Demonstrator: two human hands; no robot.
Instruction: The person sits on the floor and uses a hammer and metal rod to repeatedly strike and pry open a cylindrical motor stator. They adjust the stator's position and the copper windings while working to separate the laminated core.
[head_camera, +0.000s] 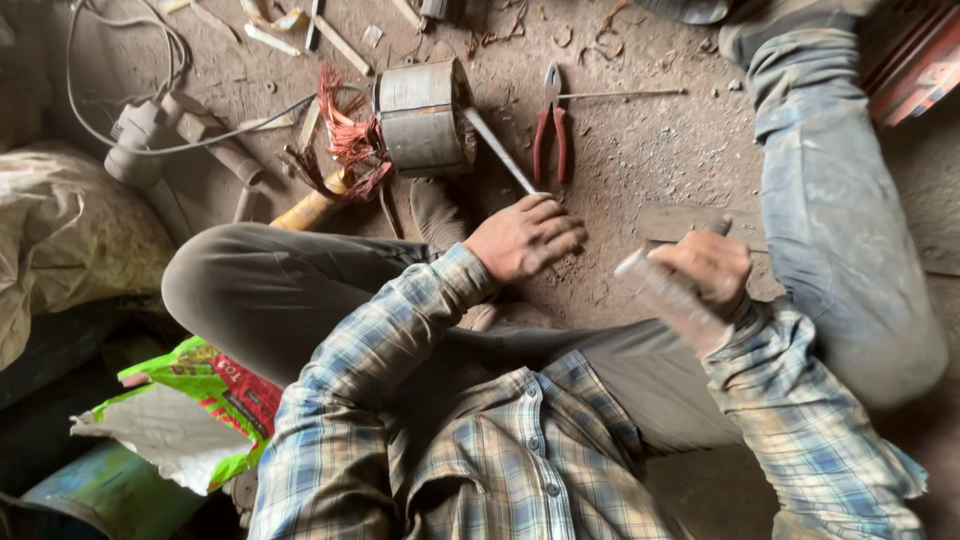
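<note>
Left hand (522, 238) grips metal rod (497, 148); right hand (712, 268) clenched on handle (668, 296).

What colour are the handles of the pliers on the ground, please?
Red, seen best in the head view: the pliers lie beside the metal cylinder.

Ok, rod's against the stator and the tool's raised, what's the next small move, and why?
Probably bring the right hand down so its tool strikes the rod. The left hand holds the rod angled against the stator, and copper wires splay out the far side.
</note>
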